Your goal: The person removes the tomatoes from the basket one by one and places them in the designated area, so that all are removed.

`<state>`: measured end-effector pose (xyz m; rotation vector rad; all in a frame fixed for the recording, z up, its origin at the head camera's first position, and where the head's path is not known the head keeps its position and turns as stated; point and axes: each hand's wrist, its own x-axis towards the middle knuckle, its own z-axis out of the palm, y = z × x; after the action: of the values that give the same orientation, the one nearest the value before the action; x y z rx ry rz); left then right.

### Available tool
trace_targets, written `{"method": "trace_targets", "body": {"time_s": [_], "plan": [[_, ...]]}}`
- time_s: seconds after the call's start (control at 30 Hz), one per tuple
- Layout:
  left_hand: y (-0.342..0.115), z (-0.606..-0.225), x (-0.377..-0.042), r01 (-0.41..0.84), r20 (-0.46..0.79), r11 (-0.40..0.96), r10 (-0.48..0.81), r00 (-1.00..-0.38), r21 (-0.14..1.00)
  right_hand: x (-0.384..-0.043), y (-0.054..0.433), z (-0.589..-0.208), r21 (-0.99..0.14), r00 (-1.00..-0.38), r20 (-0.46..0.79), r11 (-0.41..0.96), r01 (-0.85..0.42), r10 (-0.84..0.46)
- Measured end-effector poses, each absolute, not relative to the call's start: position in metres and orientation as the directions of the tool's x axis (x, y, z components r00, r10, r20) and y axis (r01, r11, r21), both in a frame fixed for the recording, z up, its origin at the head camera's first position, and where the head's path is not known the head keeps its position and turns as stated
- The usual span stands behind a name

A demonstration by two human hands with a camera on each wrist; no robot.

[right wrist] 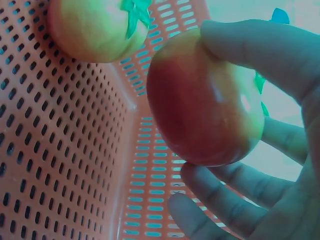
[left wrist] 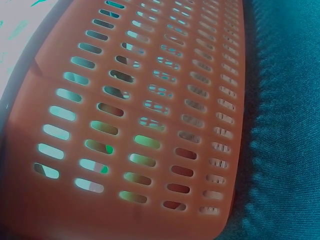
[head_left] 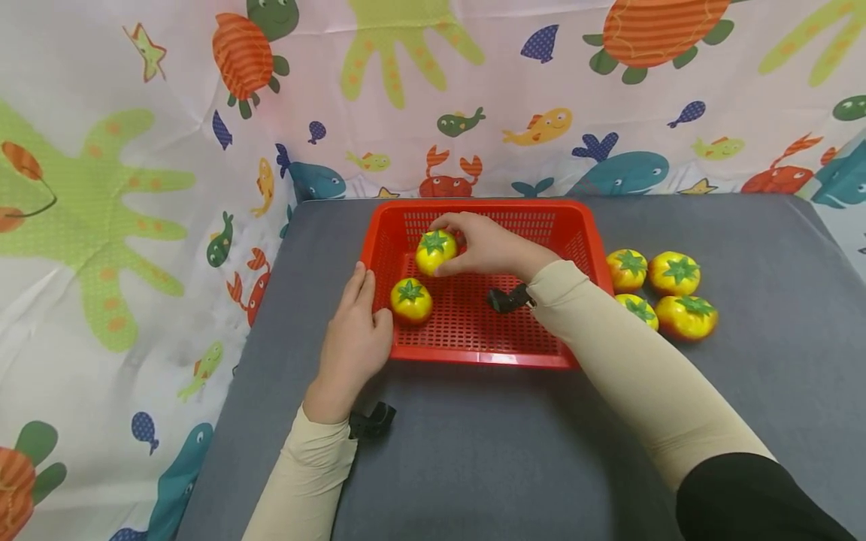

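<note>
The red basket mid-frame holds one fruit. The right hand has another fruit in its grip, over the basket; the left hand, fingers straight, touches its rim.

Sea-creature-print cloth hangs behind and left of a grey table

There was one red basket. Fruits with green tops numbered six in all: one loose fruit lying in the basket, one held fruit over its inside, and four fruits to its right. There were two hands: one left hand at the basket's left side and one right hand over its inside. One worktop lay beneath the basket. Printed red crabs numbered three: two behind the basket, one to its left.
</note>
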<state>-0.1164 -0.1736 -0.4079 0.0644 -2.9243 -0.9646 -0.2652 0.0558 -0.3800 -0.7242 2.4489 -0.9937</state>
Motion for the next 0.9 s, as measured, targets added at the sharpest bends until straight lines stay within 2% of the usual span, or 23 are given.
{"method": "trace_targets", "body": {"time_s": [0.33, 0.9], "plan": [[-0.172, -0.406, -0.115, -0.01, 0.052, 0.805, -0.052, -0.997, 0.593, -0.247, 0.069, -0.372, -0.733, -0.818, -0.108, 0.601, -0.318, -0.564], [-0.171, -0.407, -0.116, -0.027, 0.047, 0.816, -0.066, -0.997, 0.577, -0.227, 0.094, -0.372, -0.789, -0.851, -0.093, 0.56, -0.254, -0.517]]}}
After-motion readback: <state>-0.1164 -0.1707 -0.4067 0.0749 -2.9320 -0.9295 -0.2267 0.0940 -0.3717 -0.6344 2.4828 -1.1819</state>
